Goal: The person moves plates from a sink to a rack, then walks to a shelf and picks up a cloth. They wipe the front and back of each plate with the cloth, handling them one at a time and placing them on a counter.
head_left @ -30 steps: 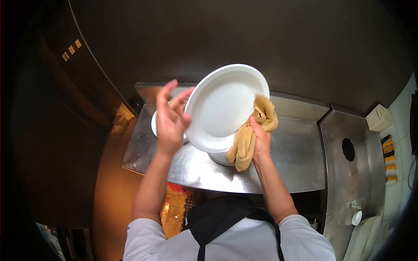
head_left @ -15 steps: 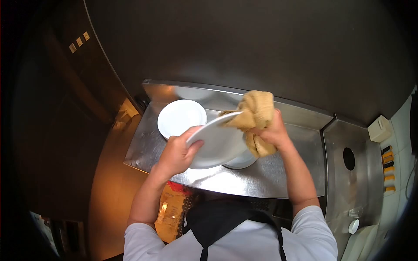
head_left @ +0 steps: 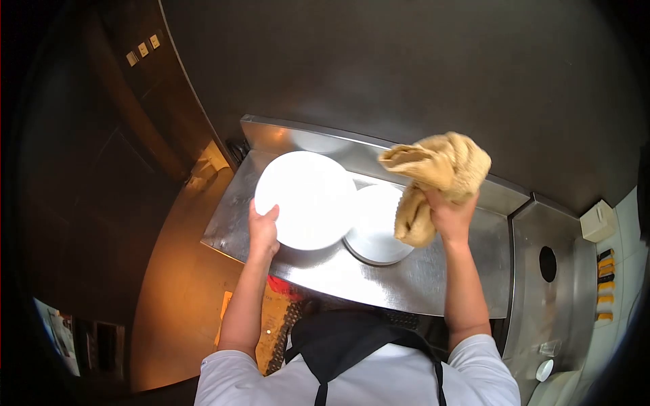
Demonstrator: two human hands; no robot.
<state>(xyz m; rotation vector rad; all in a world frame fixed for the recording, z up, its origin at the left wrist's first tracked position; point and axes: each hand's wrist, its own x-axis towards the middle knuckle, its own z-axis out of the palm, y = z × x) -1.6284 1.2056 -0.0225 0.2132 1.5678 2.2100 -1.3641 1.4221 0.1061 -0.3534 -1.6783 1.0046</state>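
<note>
A steel counter [head_left: 433, 284] stood against a dark wall [head_left: 406, 61]; warm orange light fell on the floor [head_left: 176, 298].

The person wears a white short-sleeved shirt [head_left: 474, 379] under a black apron [head_left: 352, 342], its bib dark at the chest and thin straps running down, forearms bare

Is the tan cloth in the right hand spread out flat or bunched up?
Bunched up. The tan terry cloth sits crumpled in the grip of the right hand, one end hanging down, raised above the steel counter.
</note>
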